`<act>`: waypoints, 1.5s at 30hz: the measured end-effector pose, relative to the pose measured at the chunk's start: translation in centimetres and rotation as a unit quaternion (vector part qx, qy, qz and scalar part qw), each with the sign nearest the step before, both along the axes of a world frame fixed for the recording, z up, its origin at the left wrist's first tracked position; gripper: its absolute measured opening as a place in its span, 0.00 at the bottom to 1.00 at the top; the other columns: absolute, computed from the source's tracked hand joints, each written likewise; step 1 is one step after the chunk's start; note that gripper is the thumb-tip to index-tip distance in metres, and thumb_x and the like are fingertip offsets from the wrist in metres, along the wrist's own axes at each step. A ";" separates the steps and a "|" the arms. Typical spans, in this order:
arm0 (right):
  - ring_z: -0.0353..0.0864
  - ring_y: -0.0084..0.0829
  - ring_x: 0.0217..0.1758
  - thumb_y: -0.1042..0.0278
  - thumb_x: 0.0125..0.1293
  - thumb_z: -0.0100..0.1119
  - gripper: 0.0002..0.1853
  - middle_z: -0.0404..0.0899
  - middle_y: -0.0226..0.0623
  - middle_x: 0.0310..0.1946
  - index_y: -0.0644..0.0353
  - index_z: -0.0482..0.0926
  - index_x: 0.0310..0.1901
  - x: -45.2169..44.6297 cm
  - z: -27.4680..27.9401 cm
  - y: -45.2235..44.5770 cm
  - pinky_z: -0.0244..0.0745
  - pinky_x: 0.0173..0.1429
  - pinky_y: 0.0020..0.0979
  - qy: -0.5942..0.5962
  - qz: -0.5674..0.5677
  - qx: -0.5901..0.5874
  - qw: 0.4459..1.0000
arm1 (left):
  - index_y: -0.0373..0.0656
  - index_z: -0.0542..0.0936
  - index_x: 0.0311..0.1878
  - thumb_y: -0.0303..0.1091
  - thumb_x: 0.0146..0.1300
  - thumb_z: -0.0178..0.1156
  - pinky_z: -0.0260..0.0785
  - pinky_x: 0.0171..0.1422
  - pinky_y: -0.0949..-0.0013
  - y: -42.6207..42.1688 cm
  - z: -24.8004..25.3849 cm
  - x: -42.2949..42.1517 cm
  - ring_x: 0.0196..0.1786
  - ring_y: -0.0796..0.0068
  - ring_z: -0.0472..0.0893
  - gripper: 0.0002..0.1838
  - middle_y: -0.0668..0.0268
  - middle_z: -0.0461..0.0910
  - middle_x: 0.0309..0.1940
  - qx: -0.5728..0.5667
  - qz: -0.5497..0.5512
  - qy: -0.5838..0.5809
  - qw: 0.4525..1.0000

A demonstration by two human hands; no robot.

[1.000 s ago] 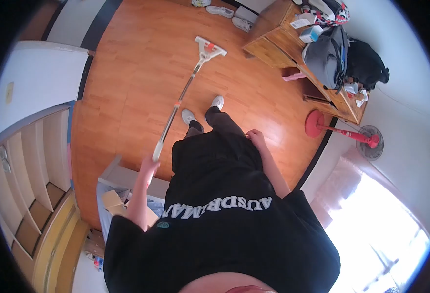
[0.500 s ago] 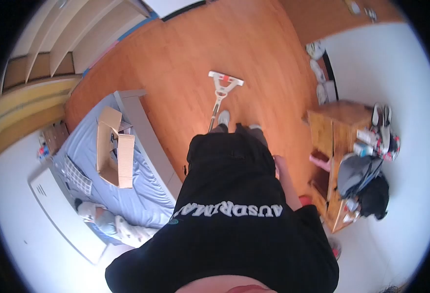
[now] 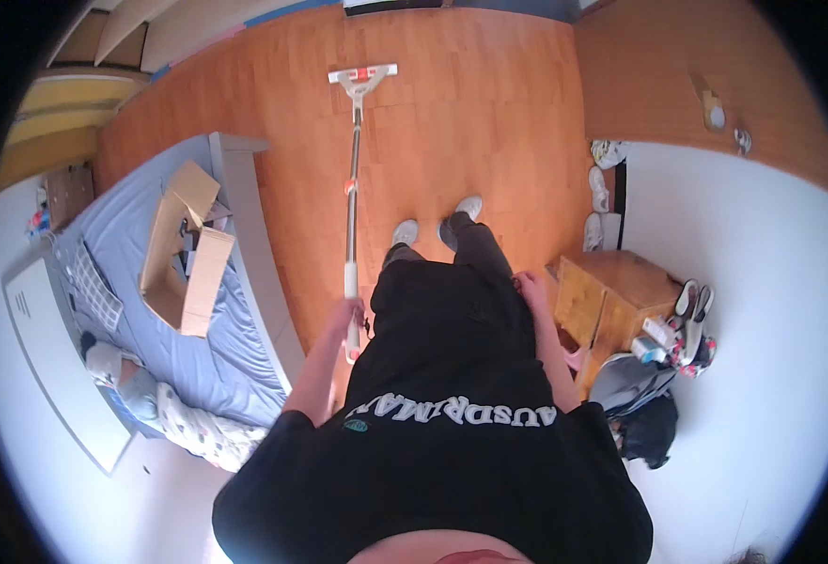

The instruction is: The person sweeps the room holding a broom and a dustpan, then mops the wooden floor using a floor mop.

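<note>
My left hand (image 3: 345,315) is wrapped round the white grip of a long mop (image 3: 353,216), low on the left side of my body. The mop's pole runs up and away from me, and its flat white and red head (image 3: 363,73) lies on the wooden floor (image 3: 423,132) well ahead of my feet. By my right thigh hangs my right hand (image 3: 530,285), against the dark trousers. Its fingers are curled, and whatever they may hold is too small to make out.
A bed (image 3: 235,357) with an open cardboard box (image 3: 187,254) stands on the left. On the right, a wooden desk (image 3: 621,287) bears bags and shoes. White shoes (image 3: 598,188) line the wall near a brown door (image 3: 687,85). Shelves rise at the upper left.
The view has turned, bringing the bed and box into sight on the left. The mop now points straight ahead, its head farther from my feet than half a second ago. My left hand is visible again.
</note>
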State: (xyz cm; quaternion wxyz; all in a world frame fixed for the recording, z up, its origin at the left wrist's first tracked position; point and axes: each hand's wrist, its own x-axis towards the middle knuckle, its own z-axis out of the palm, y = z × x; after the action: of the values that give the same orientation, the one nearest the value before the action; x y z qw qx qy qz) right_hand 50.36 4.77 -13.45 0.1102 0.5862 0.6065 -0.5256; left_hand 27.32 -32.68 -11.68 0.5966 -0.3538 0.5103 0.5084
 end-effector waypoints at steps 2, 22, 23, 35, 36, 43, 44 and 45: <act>0.73 0.21 0.24 0.65 0.55 0.54 0.10 0.76 0.31 0.21 0.63 0.80 0.28 -1.9 0.6 1.5 0.67 0.31 0.22 0.010 0.010 -0.042 0.999 | 0.49 0.65 0.15 0.31 0.49 0.50 0.57 0.16 0.72 5.1 -2.7 -1.4 0.12 0.75 0.63 0.10 0.71 0.63 0.11 -0.012 -0.066 0.111 0.992; 0.67 0.19 0.14 0.62 0.59 0.57 0.15 0.71 0.29 0.19 0.58 0.68 0.45 -19.9 9.6 29.3 0.62 0.15 0.21 -0.007 0.238 -0.354 0.905 | 0.41 0.75 0.37 0.47 0.62 0.47 0.69 0.25 0.72 51.4 1.7 -5.5 0.20 0.75 0.75 0.17 0.63 0.77 0.23 0.178 -0.360 0.238 0.884; 0.67 0.19 0.14 0.62 0.59 0.57 0.15 0.71 0.29 0.19 0.58 0.68 0.45 -18.7 8.5 30.1 0.62 0.15 0.21 -0.011 0.250 -0.354 0.901 | 0.41 0.76 0.37 0.47 0.61 0.48 0.69 0.26 0.72 52.1 1.2 -5.6 0.21 0.76 0.76 0.18 0.64 0.78 0.23 0.193 -0.389 0.236 0.870; 0.72 0.25 0.15 0.77 0.48 0.57 0.16 0.75 0.37 0.20 0.61 0.71 0.42 -23.9 7.8 50.1 0.69 0.16 0.27 -0.224 0.328 -0.106 0.911 | 0.37 0.79 0.32 0.38 0.47 0.51 0.71 0.36 0.58 48.5 -6.0 -21.1 0.30 0.54 0.79 0.15 0.53 0.79 0.28 -0.036 -0.319 0.367 0.873; 0.71 0.24 0.14 0.77 0.48 0.57 0.13 0.75 0.36 0.18 0.61 0.72 0.39 -25.0 7.8 51.9 0.66 0.15 0.26 -0.227 0.349 -0.063 0.907 | 0.38 0.78 0.32 0.38 0.49 0.52 0.71 0.33 0.59 46.8 -8.9 -22.1 0.28 0.56 0.79 0.14 0.54 0.79 0.26 -0.045 -0.268 0.421 0.865; 0.78 0.33 0.19 0.70 0.44 0.62 0.10 0.78 0.45 0.20 0.69 0.78 0.27 -36.5 8.9 62.0 0.72 0.22 0.33 -0.290 0.552 0.184 0.760 | 0.42 0.75 0.33 0.41 0.57 0.52 0.68 0.22 0.71 38.4 -10.4 -28.5 0.20 0.75 0.77 0.12 0.62 0.77 0.19 -0.219 0.145 0.240 0.935; 0.78 0.33 0.19 0.70 0.44 0.62 0.10 0.78 0.45 0.20 0.69 0.78 0.27 -38.7 8.9 63.3 0.72 0.22 0.33 -0.285 0.564 0.187 0.752 | 0.41 0.75 0.33 0.40 0.57 0.52 0.68 0.22 0.71 37.9 -10.1 -28.4 0.19 0.75 0.77 0.11 0.61 0.77 0.19 -0.247 0.155 0.232 0.928; 0.80 0.39 0.25 0.70 0.44 0.61 0.12 0.79 0.48 0.23 0.69 0.78 0.29 -40.5 9.0 64.6 0.74 0.28 0.36 -0.255 0.602 0.218 0.725 | 0.41 0.75 0.33 0.40 0.57 0.52 0.68 0.22 0.71 37.2 -10.1 -27.6 0.19 0.75 0.77 0.11 0.61 0.77 0.19 -0.252 0.165 0.228 0.926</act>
State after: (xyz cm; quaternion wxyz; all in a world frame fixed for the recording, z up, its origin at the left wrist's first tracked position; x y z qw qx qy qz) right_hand 9.90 69.41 -4.43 0.4231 0.2177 0.8789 -0.0333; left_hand -0.29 4.56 -21.82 0.2629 -0.4463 0.6781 0.5215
